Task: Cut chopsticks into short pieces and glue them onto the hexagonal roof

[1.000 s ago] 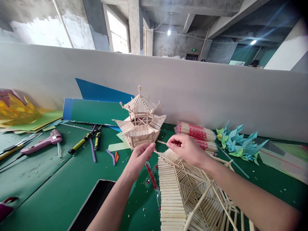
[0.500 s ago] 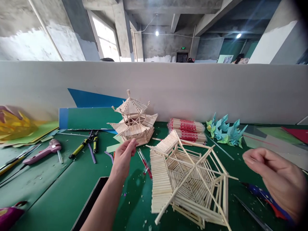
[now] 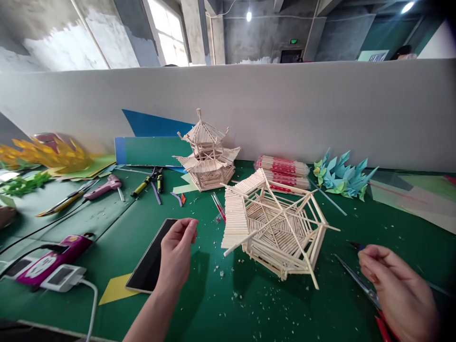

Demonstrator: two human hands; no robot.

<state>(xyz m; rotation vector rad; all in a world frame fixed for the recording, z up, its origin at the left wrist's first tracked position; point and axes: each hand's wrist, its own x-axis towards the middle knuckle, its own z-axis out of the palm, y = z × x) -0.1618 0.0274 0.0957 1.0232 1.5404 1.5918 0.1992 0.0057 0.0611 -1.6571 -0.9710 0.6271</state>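
One stick frame [image 3: 283, 215] sits between left hand [image 3: 176, 251], fingers pressed together, and right hand [image 3: 399, 282], fingers curled near scissors [image 3: 358, 281], grip unclear; likely tool pickup, needing secure grasp.

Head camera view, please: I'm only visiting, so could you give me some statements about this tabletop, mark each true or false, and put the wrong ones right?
1. The small stick tower stands beyond the stick frame. True.
2. The left hand is touching the stick frame. False: the left hand is apart from it, nearer the black phone.
3. The blue paper flowers are to the right of the red-wrapped stick bundles. True.
4. The scissors lie left of the stick frame. False: the scissors lie to its right, by the right hand.
5. The stick frame is covered with slats on every side. False: its right side is open bars.
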